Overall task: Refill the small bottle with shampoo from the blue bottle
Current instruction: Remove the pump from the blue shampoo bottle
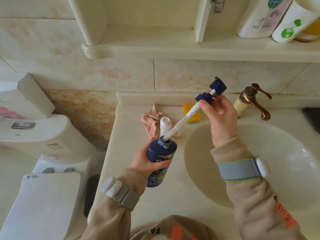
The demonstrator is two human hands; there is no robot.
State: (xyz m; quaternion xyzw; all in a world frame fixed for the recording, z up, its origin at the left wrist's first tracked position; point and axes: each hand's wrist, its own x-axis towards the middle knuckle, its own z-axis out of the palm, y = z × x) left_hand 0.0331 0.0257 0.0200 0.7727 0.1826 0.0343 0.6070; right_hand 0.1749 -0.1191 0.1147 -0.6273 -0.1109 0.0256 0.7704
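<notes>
My left hand (147,163) grips the blue shampoo bottle (160,159) around its body, holding it over the counter left of the sink. My right hand (219,115) holds the blue pump head (210,91) by its collar, lifted up and to the right. The pump's white tube (183,120) slants down, its lower end still inside the bottle's open neck. Just behind the blue bottle stands the small white bottle (165,125), uncapped, its mouth open. A small white cap (178,133) lies on the counter beside it.
A pink cloth (150,122) and a yellow sponge (192,111) lie at the back of the counter (131,135). The sink basin (277,153) and bronze tap (254,99) are on the right. A toilet (43,153) stands left. Bottles sit on the upper shelf (190,47).
</notes>
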